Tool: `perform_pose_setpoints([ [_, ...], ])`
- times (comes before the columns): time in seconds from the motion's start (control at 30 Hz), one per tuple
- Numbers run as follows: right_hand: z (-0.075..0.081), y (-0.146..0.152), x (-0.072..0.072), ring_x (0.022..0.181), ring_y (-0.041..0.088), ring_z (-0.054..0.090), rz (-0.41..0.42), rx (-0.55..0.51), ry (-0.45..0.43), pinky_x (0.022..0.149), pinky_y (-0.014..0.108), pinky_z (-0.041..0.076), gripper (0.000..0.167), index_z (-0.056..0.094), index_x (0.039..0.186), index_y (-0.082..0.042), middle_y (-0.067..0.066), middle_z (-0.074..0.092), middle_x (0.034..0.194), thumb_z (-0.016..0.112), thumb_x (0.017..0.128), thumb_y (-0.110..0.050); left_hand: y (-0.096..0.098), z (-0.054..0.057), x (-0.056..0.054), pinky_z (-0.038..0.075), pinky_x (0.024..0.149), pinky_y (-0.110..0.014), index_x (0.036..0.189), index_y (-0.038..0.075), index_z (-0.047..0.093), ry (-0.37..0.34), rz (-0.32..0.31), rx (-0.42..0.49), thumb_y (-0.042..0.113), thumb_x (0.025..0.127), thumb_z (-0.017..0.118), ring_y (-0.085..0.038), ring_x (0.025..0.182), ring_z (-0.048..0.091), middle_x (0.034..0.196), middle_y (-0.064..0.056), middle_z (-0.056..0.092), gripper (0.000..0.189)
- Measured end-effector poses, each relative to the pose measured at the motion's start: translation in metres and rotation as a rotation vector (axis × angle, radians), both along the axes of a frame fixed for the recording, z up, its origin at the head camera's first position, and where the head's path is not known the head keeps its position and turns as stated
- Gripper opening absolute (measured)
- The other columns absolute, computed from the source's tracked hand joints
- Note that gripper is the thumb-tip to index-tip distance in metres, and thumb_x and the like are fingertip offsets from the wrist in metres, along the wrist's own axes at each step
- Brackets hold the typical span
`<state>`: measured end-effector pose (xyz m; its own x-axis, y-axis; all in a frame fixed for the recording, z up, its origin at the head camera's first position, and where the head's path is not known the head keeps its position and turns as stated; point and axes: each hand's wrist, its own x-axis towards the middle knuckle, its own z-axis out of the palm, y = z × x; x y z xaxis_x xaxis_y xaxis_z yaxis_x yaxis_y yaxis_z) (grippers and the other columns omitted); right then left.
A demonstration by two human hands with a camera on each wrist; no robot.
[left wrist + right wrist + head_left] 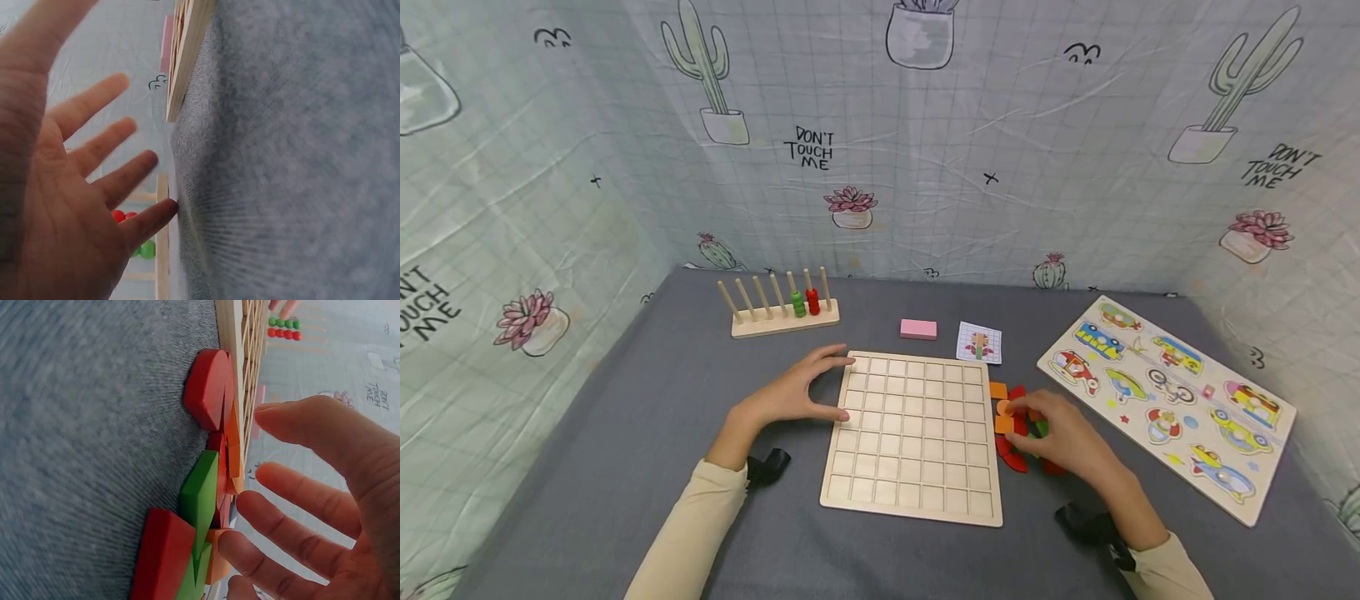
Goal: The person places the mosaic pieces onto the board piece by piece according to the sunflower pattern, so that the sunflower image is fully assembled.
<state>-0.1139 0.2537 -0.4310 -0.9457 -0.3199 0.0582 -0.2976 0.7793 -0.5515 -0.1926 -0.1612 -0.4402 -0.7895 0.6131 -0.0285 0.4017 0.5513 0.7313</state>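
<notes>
A square wooden grid board [913, 433] lies in the middle of the table. At its left edge my left hand [790, 390] has its thumb and fingers spread, and they hold nothing; whether the tips touch the rim I cannot tell. Several coloured wooden blocks lie along the right edge: orange squares [1004, 425], red pieces [1017, 463] and green pieces [200, 494]. Over these blocks hovers my right hand [1058, 432], its thumb and fingers apart with nothing between them in the right wrist view. It hides part of the pile in the head view.
Behind the board are a pink block [918, 330] and a small pattern card [978, 343]. A peg rack [786, 320] with green and red beads stands at the back left. To the right lies a vehicle puzzle board [1172, 408]. Printed cloth [925, 233] hangs around the table.
</notes>
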Motion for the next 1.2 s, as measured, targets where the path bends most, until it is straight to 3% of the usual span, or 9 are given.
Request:
perform_pose_setpoints([
  [0.13,0.0,-0.001,0.0,0.08,0.016,0.049,0.027,-0.002,0.004,0.067,0.03,0.045,0.031,0.071,0.107,-0.006,0.0,0.058,0.091,0.081,0.081,-0.018,-0.004,-0.003,-0.001,0.026,0.11,-0.062,0.147,0.013,0.045,-0.037,0.002,0.022,0.037,0.076,0.085,-0.038,0.145,0.023,0.158,-0.013,0.025,0.085],
  [0.3,-0.001,-0.001,0.0,0.076,0.014,0.046,0.022,0.012,-0.003,0.062,0.026,0.04,0.027,0.071,0.104,-0.006,-0.001,0.053,0.084,0.081,0.081,-0.016,-0.006,-0.007,-0.003,0.027,0.11,-0.061,0.144,0.011,0.048,-0.018,-0.026,0.032,0.035,0.075,0.086,-0.038,0.143,0.027,0.156,-0.014,0.029,0.082],
  [0.77,-0.004,-0.003,-0.005,0.073,0.013,0.047,0.059,-0.01,-0.01,0.059,0.023,0.04,0.028,0.071,0.107,0.0,0.003,0.057,0.091,0.078,0.081,-0.007,-0.011,-0.011,-0.004,0.021,0.113,-0.061,0.141,0.012,0.053,0.004,-0.039,-0.041,0.034,0.074,0.086,-0.038,0.146,0.021,0.154,-0.013,0.034,0.078],
  [1.2,-0.003,-0.008,-0.008,0.071,0.011,0.043,0.07,-0.04,-0.023,0.057,0.023,0.035,0.028,0.072,0.108,-0.002,0.003,0.054,0.089,0.079,0.082,-0.011,-0.011,-0.008,-0.003,0.019,0.113,-0.062,0.142,0.013,0.052,-0.003,-0.04,-0.054,0.036,0.075,0.086,-0.038,0.147,0.018,0.155,-0.012,0.034,0.079],
])
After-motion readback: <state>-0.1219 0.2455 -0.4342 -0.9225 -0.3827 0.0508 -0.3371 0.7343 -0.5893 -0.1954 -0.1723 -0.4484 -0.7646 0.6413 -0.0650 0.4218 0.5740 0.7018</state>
